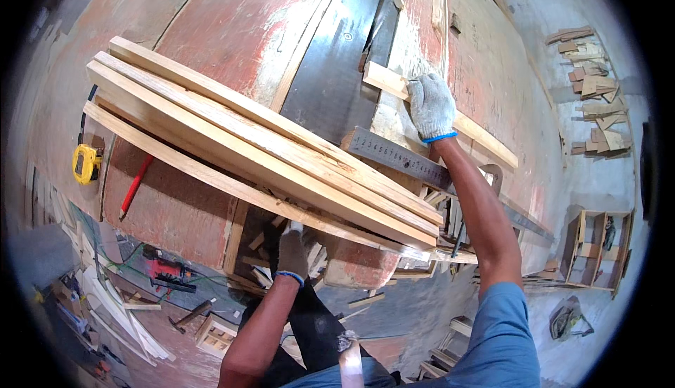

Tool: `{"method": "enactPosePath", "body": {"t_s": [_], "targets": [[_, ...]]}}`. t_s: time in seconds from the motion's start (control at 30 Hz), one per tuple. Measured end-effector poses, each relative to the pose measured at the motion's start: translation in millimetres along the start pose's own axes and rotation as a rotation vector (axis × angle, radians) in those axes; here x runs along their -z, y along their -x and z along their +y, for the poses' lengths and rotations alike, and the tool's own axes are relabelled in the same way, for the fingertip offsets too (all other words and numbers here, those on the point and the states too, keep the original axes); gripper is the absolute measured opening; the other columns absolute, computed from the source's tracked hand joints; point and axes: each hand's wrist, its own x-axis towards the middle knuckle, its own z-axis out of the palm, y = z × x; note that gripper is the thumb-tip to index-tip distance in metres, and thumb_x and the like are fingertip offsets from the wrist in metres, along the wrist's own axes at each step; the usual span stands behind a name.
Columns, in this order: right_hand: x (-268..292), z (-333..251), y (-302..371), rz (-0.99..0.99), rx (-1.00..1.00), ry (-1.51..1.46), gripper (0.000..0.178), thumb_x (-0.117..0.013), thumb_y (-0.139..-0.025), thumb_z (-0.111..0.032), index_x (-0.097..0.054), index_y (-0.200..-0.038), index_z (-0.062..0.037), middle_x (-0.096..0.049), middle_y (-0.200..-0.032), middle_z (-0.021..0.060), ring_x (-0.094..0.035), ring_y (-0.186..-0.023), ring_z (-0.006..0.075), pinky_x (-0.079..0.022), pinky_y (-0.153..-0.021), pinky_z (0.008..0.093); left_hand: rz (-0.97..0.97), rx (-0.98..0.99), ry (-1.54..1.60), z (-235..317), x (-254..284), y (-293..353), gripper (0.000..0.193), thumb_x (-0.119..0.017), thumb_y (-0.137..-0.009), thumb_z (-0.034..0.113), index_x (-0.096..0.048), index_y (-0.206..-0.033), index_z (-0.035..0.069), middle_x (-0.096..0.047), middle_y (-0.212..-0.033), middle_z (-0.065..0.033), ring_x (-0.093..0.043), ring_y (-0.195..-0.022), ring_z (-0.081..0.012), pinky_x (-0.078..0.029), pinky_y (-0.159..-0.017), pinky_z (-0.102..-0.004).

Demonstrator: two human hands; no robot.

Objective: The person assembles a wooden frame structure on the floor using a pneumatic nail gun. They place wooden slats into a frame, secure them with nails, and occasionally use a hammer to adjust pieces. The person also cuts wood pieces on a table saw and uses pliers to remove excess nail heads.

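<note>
Long, pale wooden boards (253,152) lay already gathered; one narrow, pale wooden strip (486,138) lay apart, clasped by the grey-gloved right hand (432,106); the left hand (292,251), half-hidden, couldn't be judged

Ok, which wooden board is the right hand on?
The single pale board beyond the metal ruler, under the right hand; the longer boards lie side by side, nearer the body.

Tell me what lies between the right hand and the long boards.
Between the right hand and long boards, the head view shows a graduated metal ruler.
</note>
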Motion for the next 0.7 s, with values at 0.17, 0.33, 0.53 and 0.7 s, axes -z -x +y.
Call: {"method": "enactPosePath", "body": {"t_s": [0.17, 0.33, 0.53, 0.7], "targets": [[8, -25, -26, 0.025, 0.129, 0.099, 0.02, -0.06, -0.094, -0.025, -0.068, -0.092, -0.007, -0.066, -0.097, 0.0157, -0.062, -0.099, 0.0371, -0.05, -0.088, 0.0491, 0.157, 0.032, 0.362, -115, -29, -31, 0.032, -0.054, -0.103, 0.02, -0.062, -0.12, -0.005, -0.071, -0.114, -0.0161, -0.07, -0.108, -0.0277, -0.059, -0.091, -0.0399], [-9, -6, -9, -0.062, 0.232, 0.339, 0.02, -0.061, -0.093, -0.024, -0.068, -0.102, -0.0082, -0.067, -0.102, 0.0152, -0.063, -0.1, 0.0366, -0.051, -0.088, 0.0491, 0.258, 0.272, 0.851, -56, -29, 4, 0.024, -0.062, -0.099, 0.027, -0.058, -0.087, 0.007, -0.061, -0.079, -0.0106, -0.064, -0.076, -0.03, -0.051, -0.068, -0.0432], [-20, 13, -4, -0.053, 0.116, 0.143, 0.025, -0.052, -0.099, -0.027, -0.068, -0.101, -0.0066, -0.067, -0.102, 0.0193, -0.063, -0.1, 0.0376, -0.05, -0.09, 0.0497, 0.286, 0.47, 1.575, -11, -47, 22, 0.026, -0.052, -0.106, 0.03, -0.062, -0.087, 0.015, -0.061, -0.081, -0.0027, -0.063, -0.085, -0.0195, -0.049, -0.077, -0.035], [-17, 6, 0, -0.003, 0.139, 0.146, 0.028, -0.053, -0.101, -0.028, -0.068, -0.098, -0.0047, -0.065, -0.102, 0.0221, -0.061, -0.1, 0.0429, -0.049, -0.091, 0.0506, 0.282, 0.358, 1.436, -7, -63, 15, 0.029, -0.053, -0.105, 0.035, -0.065, -0.113, 0.01, -0.068, -0.106, -0.0055, -0.064, -0.101, -0.0256, -0.049, -0.094, -0.0417]]}}
